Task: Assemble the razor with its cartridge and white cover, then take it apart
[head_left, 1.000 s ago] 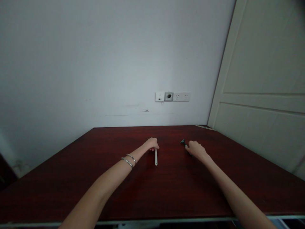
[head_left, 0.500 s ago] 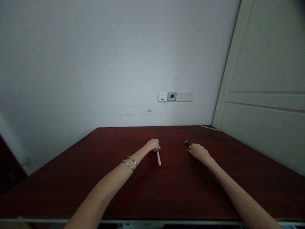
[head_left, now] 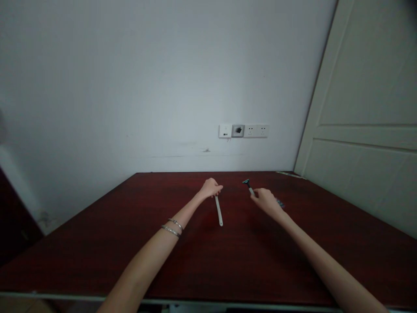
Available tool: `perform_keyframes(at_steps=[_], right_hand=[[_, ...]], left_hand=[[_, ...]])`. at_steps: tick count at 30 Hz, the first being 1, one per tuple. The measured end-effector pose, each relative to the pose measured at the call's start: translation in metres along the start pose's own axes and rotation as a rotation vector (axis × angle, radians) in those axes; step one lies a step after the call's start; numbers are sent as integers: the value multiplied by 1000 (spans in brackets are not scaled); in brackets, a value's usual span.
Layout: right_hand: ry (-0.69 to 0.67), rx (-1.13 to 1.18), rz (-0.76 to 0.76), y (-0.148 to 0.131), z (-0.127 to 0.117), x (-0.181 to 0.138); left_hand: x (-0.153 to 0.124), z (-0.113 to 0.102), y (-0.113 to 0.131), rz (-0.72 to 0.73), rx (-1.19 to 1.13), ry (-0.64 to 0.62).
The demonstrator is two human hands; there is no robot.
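My left hand (head_left: 211, 188) is closed over the far end of a slim white stick (head_left: 219, 213) with a small hole in its near end. Whatever lies at the stick's far end is hidden under my fingers. To the right, my right hand (head_left: 265, 200) grips a razor (head_left: 249, 186) by its pale handle. The razor's dark head points away from me and to the left. Partly behind my right wrist is a small bluish-grey object (head_left: 280, 203), too blurred to name.
The dark red wooden table (head_left: 130, 248) reaches back to a white wall with a row of sockets (head_left: 243, 131). A pale panelled door (head_left: 365, 139) stands along the right side. A thin flat strip (head_left: 291, 174) lies near the table's back right corner.
My left hand has moved farther away, and more of the white stick shows. My right hand has moved left and away with the razor, exposing the small bluish-grey object.
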State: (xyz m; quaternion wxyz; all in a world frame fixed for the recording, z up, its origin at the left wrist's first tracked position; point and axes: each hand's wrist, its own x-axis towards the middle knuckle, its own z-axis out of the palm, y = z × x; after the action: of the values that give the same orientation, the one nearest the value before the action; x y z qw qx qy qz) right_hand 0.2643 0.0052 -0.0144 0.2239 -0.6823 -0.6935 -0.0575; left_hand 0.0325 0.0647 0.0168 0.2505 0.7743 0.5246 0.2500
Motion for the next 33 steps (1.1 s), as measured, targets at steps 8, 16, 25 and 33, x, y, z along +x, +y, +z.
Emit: perform_keyframes(at_steps=[8,16,25,33], right_hand=[[281,241,-224,-70,-5,15],[160,276,-250,-98,4,2],[76,207,-238,-106,-2,-12],[67,119,-3,-19,-31,12]], left_hand=[[-9,9,11,85,-465,176],[-12,4,9,-12,-498,195],[-18,-2,11,-178,-477,135],[-23,-29,-28,-325,-41,-21]])
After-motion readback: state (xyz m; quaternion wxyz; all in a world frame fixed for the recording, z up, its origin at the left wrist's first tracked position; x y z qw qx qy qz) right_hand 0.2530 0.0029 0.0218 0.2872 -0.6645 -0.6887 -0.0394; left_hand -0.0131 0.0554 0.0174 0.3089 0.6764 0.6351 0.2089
